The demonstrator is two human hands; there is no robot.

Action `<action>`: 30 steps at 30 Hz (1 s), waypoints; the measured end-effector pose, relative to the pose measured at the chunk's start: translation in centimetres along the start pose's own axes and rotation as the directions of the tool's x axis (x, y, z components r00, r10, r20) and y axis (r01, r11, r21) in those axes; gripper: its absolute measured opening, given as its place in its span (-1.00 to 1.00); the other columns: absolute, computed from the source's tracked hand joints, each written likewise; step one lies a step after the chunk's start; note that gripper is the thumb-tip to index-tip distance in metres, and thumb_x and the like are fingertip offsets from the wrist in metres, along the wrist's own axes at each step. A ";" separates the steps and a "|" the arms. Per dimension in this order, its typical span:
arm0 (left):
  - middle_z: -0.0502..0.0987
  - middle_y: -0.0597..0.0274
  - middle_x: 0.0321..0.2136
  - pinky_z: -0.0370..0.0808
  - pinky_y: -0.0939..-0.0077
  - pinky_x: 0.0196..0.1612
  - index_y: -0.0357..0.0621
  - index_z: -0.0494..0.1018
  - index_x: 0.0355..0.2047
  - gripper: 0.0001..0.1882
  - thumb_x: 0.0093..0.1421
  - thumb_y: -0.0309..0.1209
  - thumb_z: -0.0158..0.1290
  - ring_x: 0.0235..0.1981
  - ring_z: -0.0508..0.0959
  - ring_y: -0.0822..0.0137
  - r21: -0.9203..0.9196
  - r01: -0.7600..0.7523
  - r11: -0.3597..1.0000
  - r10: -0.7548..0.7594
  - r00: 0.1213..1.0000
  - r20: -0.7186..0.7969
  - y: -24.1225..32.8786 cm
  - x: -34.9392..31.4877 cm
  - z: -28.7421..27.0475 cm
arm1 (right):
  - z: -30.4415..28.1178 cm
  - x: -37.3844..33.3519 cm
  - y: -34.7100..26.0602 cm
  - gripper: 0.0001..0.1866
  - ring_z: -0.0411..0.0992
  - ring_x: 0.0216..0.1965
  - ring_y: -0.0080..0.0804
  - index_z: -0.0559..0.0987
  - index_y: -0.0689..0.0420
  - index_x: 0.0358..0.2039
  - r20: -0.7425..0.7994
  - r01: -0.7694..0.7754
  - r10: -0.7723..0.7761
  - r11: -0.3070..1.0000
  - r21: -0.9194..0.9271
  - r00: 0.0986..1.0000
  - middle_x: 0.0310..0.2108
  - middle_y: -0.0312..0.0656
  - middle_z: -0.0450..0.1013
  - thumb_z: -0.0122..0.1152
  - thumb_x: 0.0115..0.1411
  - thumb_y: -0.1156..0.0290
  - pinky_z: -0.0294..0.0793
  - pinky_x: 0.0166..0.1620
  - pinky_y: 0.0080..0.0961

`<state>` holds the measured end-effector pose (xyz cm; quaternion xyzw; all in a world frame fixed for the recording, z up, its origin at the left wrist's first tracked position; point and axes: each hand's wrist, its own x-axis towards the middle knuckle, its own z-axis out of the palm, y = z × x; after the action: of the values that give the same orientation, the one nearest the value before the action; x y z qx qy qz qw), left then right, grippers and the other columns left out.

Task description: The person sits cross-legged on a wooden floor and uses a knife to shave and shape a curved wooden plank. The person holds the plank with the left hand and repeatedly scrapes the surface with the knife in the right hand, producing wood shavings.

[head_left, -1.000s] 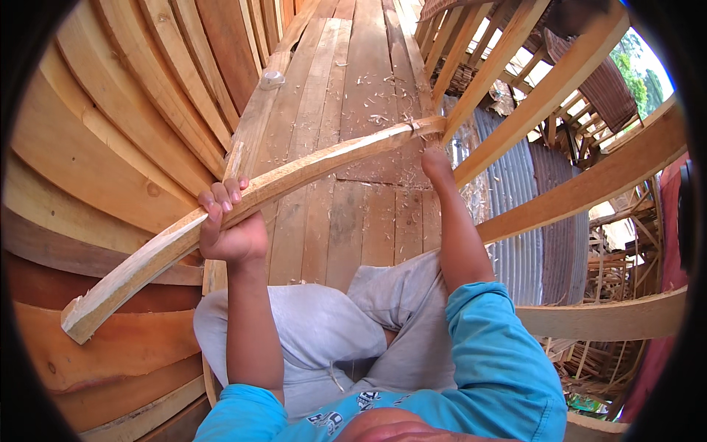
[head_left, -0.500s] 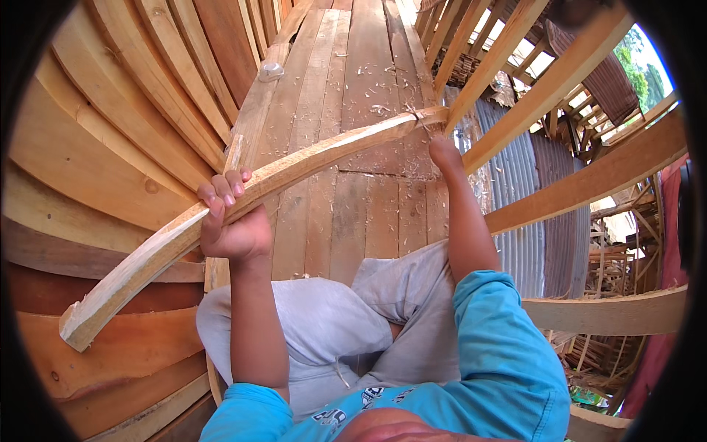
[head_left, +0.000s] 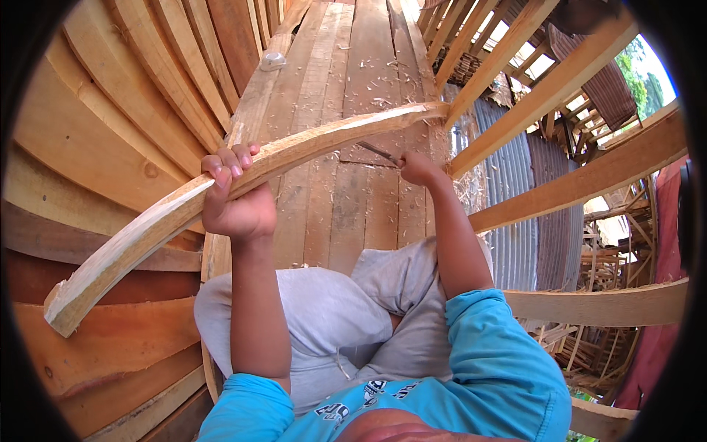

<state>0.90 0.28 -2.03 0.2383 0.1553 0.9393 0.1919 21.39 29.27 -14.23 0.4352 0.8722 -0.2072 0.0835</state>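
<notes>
left hand (head_left: 240, 199) tight around curved beam (head_left: 317, 143), right hand (head_left: 418, 169) tight around slim tool (head_left: 381, 153)

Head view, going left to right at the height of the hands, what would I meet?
Curved wall planks → left hand → thin dark tool → right hand → grey corrugated sheet → dark red hanging.

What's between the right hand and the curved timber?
Head view shows a thin dark blade extending from the right hand toward the curved timber, above floor planks.
</notes>
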 end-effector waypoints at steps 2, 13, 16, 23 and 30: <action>0.30 0.42 -0.57 0.22 0.28 0.08 0.08 0.32 -0.49 -0.84 -0.01 -0.38 0.11 -0.35 0.34 0.40 0.006 -0.009 1.000 0.009 1.000 -0.011 0.2 0.1 -0.3 | 1.4 0.8 -3.5 -0.72 0.47 -0.09 0.08 0.58 0.25 -0.22 -0.010 0.088 -0.088 0.995 0.037 0.996 -0.18 0.13 0.52 0.11 0.23 0.28 0.43 -0.03 -0.15; 0.31 0.41 -0.58 0.23 0.31 0.03 0.08 0.30 -0.51 -0.83 -0.04 -0.39 0.11 -0.37 0.35 0.39 -0.029 -0.025 0.999 0.024 0.999 -0.036 0.0 0.1 0.0 | 8.7 2.8 -8.5 -0.62 0.36 0.07 -0.02 0.54 0.10 -0.03 -0.285 0.409 -0.484 0.867 -0.286 0.828 -0.05 0.07 0.44 0.13 0.11 0.38 0.35 0.08 -0.13; 0.30 0.48 -0.58 0.22 0.33 0.06 0.12 0.29 -0.53 -0.81 -0.02 -0.34 0.13 -0.37 0.35 0.43 0.004 -0.001 1.000 0.001 1.000 -0.011 0.1 0.2 0.1 | 9.8 3.4 -9.2 -0.56 0.27 0.14 -0.09 0.51 0.07 0.01 -0.328 0.498 -0.633 0.764 -0.409 0.702 0.00 0.01 0.39 0.10 0.05 0.42 0.23 0.19 -0.08; 0.31 0.44 -0.57 0.21 0.32 0.04 0.11 0.29 -0.49 -0.82 -0.03 -0.37 0.11 -0.36 0.35 0.41 -0.024 -0.009 1.000 0.008 1.000 -0.019 0.0 0.1 0.0 | 11.8 4.6 -8.9 -0.66 0.29 0.07 -0.12 0.55 0.19 -0.12 -0.327 0.522 -0.666 0.737 -0.431 0.671 -0.09 -0.09 0.40 0.05 0.05 0.47 0.14 0.21 -0.05; 0.30 0.46 -0.57 0.20 0.31 0.06 0.12 0.27 -0.49 -0.80 -0.03 -0.36 0.11 -0.36 0.35 0.44 -0.012 -0.010 1.000 0.009 1.000 -0.025 0.0 0.2 0.1 | 11.7 5.4 -8.6 -0.80 0.31 0.03 -0.08 0.57 0.23 -0.34 -0.291 0.573 -0.671 0.737 -0.358 0.682 -0.18 -0.02 0.40 0.07 0.02 0.46 0.14 0.22 -0.04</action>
<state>0.85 0.39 -1.86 0.2259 0.1508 0.9441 0.1869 10.88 23.48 -24.06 0.1299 0.9837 -0.0233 -0.1218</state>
